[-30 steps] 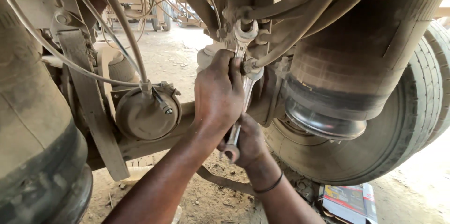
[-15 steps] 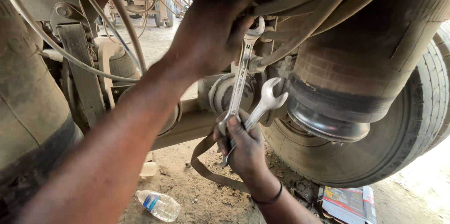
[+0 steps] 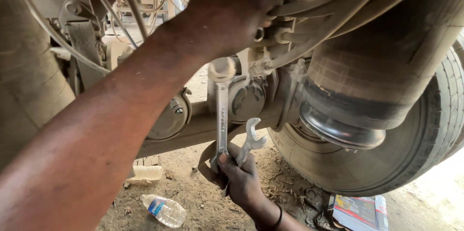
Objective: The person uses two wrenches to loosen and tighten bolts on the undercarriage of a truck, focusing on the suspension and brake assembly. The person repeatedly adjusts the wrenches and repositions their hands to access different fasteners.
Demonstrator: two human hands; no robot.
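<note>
Working under a heavy vehicle, both hands up among the axle hardware. Nearest the camera, the left forearm crosses the frame from lower left; the left hand reaches high into the cluster of hoses and brass-coloured fittings, fingers curled over that spot. What the grip closes on is hidden behind the knuckles, so I cannot tell whether it clamps anything.

Lower, centre: the right hand, dark band at the wrist, has its grip clamped on the lower ends of two spanners. The long spanner stands nearly upright, its upper end rising to just under the left hand. The short spanner, open jaw up, leans right, free in the air.

Judgement: the step looks like seating a spanner on a fitting, the left hand locating the spot by feel. The next move would call for guiding the long spanner's head squarely onto the flats without snagging a hose.

Behind: dusty brake chamber, axle beam, air spring, tyre at right. On the dirt floor, a plastic bottle near left, a printed carton near right.
</note>
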